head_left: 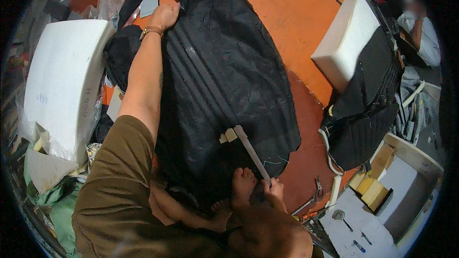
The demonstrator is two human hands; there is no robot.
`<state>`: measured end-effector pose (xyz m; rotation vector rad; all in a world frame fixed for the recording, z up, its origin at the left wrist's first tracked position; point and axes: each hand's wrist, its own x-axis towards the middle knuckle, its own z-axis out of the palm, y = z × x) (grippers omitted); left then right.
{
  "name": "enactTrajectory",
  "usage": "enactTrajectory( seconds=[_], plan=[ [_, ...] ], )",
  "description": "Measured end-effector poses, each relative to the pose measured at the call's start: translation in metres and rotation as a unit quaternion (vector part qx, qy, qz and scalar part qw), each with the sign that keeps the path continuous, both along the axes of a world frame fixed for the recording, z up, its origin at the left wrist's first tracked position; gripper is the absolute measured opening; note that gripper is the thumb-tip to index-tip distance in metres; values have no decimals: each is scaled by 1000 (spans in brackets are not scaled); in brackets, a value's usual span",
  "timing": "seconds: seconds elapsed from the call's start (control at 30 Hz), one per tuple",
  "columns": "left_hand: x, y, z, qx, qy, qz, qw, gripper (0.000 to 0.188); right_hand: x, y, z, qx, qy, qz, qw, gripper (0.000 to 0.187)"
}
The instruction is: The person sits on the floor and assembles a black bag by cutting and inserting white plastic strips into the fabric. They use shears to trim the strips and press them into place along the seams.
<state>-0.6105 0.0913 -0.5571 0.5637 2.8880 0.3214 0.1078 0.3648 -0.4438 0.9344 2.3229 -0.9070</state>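
Note:
A large black fabric piece (244, 62), shaped like a rounded panel, lies spread before me with long parallel bands along its left part. At its far left edge, my left hand (165, 16) is closed on the fabric, the arm stretched out. Close to my bare foot, my right hand (274, 191) grips the near end of a pale flat strip (253, 155). That strip slants across the fabric. Small tan pieces (230, 135) lie against its far end. Loose white threads show on the fabric beside the strip.
White foam blocks stand at left (64, 81) and right (346, 38). A black sewn cover (366, 110) leans by the right block. Lower right are pliers (318, 188) and a white tray (416, 155) with yellow blocks (370, 191). Another person (420, 33) sits far right.

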Motion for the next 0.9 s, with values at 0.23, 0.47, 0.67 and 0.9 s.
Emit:
enactTrajectory(
  seconds=[0.23, 0.47, 0.67, 0.9],
  plan=[
    [6, 16, 22, -8, -16, -2, 1000, 67, 94, 1, -27, 55, -186, 44, 980, 31],
    [-3, 6, 4, -25, 32, -48, 998, 69, -15, -125, -90, 91, -213, 106, 967, 38],
    [-8, 12, 3, -19, 16, -21, 999, 73, -27, -130, -54, 166, 7, 89, 982, 26],
    [81, 38, 67, 96, 223, 109, 964, 44, -52, -130, -33, 209, -8, 148, 967, 16]
  ],
)
